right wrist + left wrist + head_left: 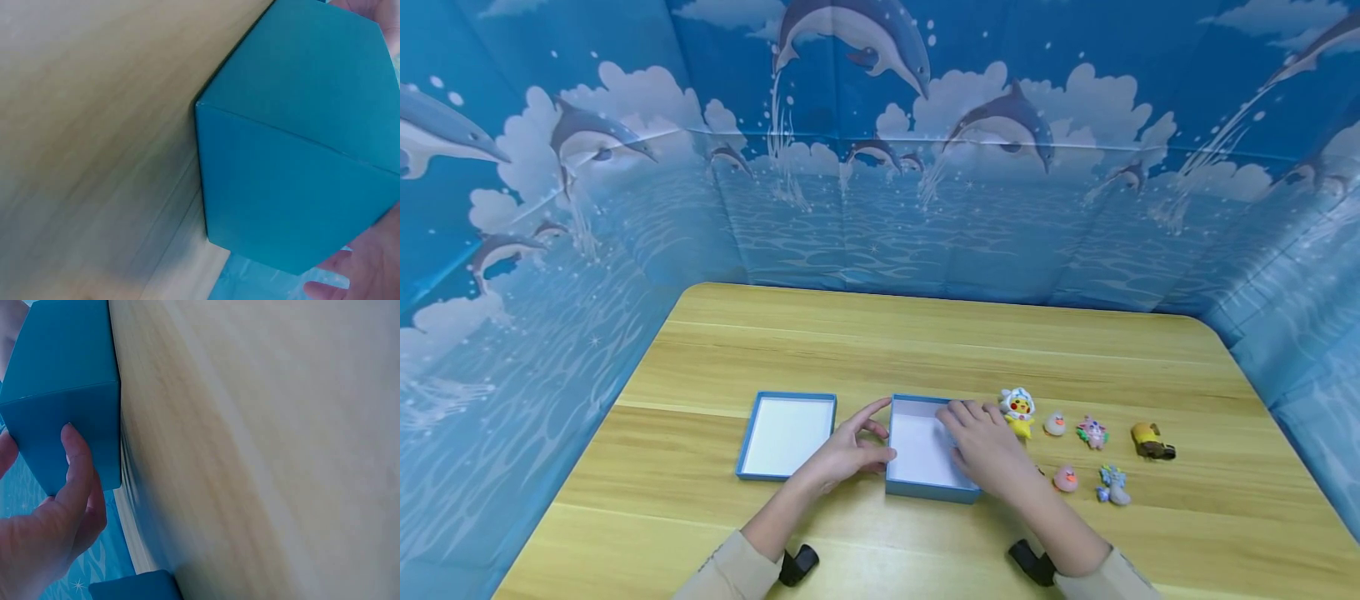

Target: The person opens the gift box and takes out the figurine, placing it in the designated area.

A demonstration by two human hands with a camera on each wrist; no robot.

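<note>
A blue box (932, 483) with a white inside stands open on the table, between the two hands. My left hand (853, 450) is at its left wall, the index finger stretched toward the far left corner and the thumb by the rim. In the left wrist view, a fingertip (70, 431) touches the blue outer wall. My right hand (988, 442) reaches over the right rim, its fingers extended above the inside. From the right wrist view, the box (287, 181) covers part of that hand. Nothing shows between the fingers of either hand.
A shallow blue-edged lid (790, 433) lies left of the box, white side up. Right of it stand a yellow figure with a white hood (1018, 412), a white duck (1055, 424), a pink duck (1065, 479), and several other small toy figures (1112, 485).
</note>
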